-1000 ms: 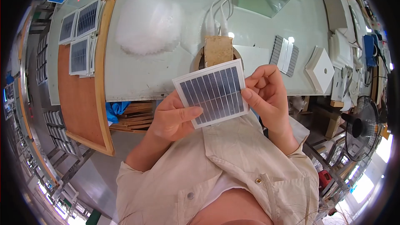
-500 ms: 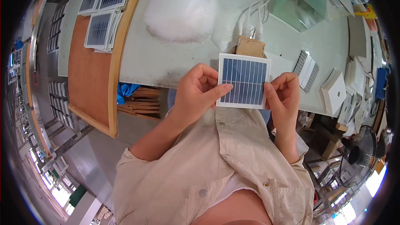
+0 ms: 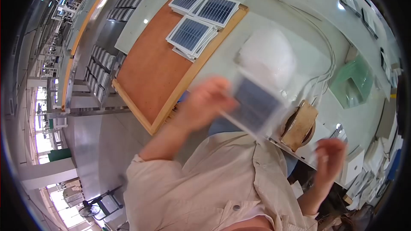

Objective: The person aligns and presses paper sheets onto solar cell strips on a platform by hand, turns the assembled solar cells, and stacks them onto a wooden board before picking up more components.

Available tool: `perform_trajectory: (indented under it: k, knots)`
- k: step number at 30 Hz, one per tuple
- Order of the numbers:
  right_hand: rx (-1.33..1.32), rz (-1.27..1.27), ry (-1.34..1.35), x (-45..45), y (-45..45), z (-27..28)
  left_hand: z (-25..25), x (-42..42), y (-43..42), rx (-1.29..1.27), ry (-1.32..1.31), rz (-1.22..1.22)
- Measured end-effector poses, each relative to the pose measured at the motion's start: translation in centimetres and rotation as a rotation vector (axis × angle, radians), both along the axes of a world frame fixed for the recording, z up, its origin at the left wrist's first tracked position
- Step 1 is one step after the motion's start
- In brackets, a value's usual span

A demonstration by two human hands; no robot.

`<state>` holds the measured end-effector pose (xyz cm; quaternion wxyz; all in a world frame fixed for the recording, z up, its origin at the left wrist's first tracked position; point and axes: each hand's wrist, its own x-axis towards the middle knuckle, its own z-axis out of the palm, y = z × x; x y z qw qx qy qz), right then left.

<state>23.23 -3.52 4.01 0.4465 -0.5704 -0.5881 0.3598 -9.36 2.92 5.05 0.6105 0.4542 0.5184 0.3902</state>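
A small solar panel with a white border (image 3: 257, 104), blurred by motion, is held at its left edge by my left hand (image 3: 207, 102) over the table's front edge. Off to the right, my right hand (image 3: 330, 158) is apart from the panel, its fingers curled and smeared by motion. Stacks of similar panels (image 3: 190, 33) lie at the upper end of a brown board with a wooden rim (image 3: 147, 70). Between the hands stands a tan block (image 3: 300, 124) on a round base.
A pile of clear wrap (image 3: 269, 55) lies behind the held panel. White cables (image 3: 327, 49) run across the table (image 3: 227, 51). A green glass-like box (image 3: 353, 83) stands at the right, with white foam pieces (image 3: 353, 165) near the right edge.
The view has swung left. My right hand has let go of the panel and moved away from it. My left hand has carried the panel left of the tan block and tilted it.
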Motion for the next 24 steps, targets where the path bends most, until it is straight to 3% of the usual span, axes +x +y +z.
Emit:
perform_trajectory:
  k: [1, 2, 3, 5, 8, 9, 11, 15, 16, 18, 19, 20, 21, 22, 24]
  knots:
    - [0.127, -0.114, -0.057, 1.7, 1.3, -0.2, 0.6, -2.4, 1.8, 0.141, 0.049, 0.131]
    - [0.238, -0.219, -0.284, 3.0, 3.1, 0.6, 2.3, -3.6, 3.6, 0.136, 0.067, 0.293]
    - [0.346, -0.324, -0.513, 4.2, 5.1, 1.7, 2.2, -7.3, 5.6, 0.192, 0.229, 0.286]
    - [0.505, -0.359, -0.984, 6.0, 8.6, 3.1, 1.5, -12.9, 9.4, 0.189, 0.268, 0.282]
    - [0.446, -0.276, -1.230, 8.6, 11.6, 2.4, -0.8, -16.3, 13.0, 0.232, 0.483, 0.222]
    - [0.410, -0.205, -1.117, 9.2, 12.2, 1.7, -1.7, -17.1, 13.5, 0.237, 0.462, 0.199]
    - [0.376, -0.143, -0.889, 9.8, 12.6, 0.9, -3.6, -18.0, 14.6, 0.410, 0.995, -0.006]
    - [0.268, -0.184, -0.791, 11.0, 12.2, 1.0, -3.5, -16.8, 14.6, 0.343, 0.922, 0.077]
    - [0.190, -0.224, -0.555, 11.3, 12.2, 0.7, -3.1, -15.7, 14.5, 0.343, 0.913, 0.064]
    - [0.162, -0.292, -0.071, 11.5, 12.3, -0.6, -1.8, -12.9, 13.6, 1.031, 1.485, 0.283]
    - [0.162, -0.288, -0.065, 11.6, 12.3, -0.9, -0.5, -10.1, 12.9, 0.996, 1.284, 0.308]
    - [0.269, -0.387, 0.194, 11.7, 12.4, -1.2, 0.7, -6.7, 12.0, 0.953, 1.083, 0.332]
    - [0.369, -0.480, 0.454, 11.6, 12.5, -1.3, 1.8, -3.8, 11.1, 0.902, 0.974, 0.204]
    - [0.401, -0.348, 0.580, 10.9, 11.7, -0.3, 2.3, -1.3, 10.4, 0.846, 0.863, 0.082]
    - [0.286, -0.231, 0.568, 7.0, 9.3, 0.9, 1.4, 2.6, 10.4, 0.872, 0.710, -0.134]
